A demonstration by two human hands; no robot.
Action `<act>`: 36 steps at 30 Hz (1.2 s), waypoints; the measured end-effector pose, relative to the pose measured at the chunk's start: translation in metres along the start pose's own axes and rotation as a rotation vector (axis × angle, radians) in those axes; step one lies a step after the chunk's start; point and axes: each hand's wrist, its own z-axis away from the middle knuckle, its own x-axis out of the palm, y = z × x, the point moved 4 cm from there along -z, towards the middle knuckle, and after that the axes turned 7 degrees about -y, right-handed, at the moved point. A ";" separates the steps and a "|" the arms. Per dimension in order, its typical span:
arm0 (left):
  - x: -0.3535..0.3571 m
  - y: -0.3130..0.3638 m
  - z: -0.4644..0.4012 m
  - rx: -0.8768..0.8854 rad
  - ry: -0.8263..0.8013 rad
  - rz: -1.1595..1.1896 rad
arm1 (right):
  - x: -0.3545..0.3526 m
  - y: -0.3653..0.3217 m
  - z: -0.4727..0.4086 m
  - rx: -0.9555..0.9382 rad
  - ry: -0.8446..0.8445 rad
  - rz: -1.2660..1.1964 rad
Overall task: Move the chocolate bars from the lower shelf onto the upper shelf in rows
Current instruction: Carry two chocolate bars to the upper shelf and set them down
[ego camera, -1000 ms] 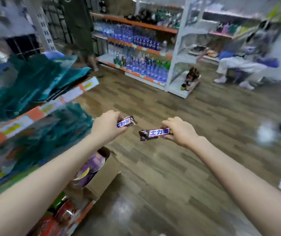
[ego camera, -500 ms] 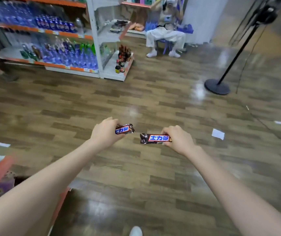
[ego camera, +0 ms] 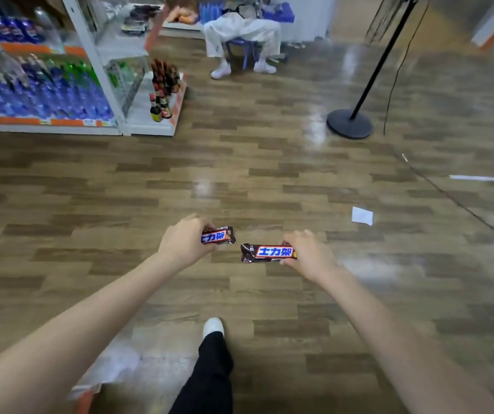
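Two chocolate bars are held above the wooden floor. One chocolate bar is gripped by the left hand. The other chocolate bar is pinched by the right hand.

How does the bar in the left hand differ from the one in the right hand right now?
The left bar is mostly covered by the left hand, with only its right end showing; the right bar is gripped at one end by the right hand, its label in full view. The left bar sits higher in the frame. Both share the same dark wrapper.

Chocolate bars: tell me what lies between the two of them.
Nothing lies between the left bar and the right bar; the head view shows only a narrow gap with wooden floor far below.
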 end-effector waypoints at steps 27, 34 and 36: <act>-0.153 0.011 -0.409 0.110 0.052 0.079 | -0.176 0.072 -0.370 -0.027 0.081 -0.168; -0.186 0.015 -0.499 0.086 0.094 0.133 | -0.235 0.101 -0.464 -0.088 0.087 -0.159; -0.192 0.014 -0.522 0.080 0.086 0.151 | -0.245 0.108 -0.487 -0.088 0.074 -0.179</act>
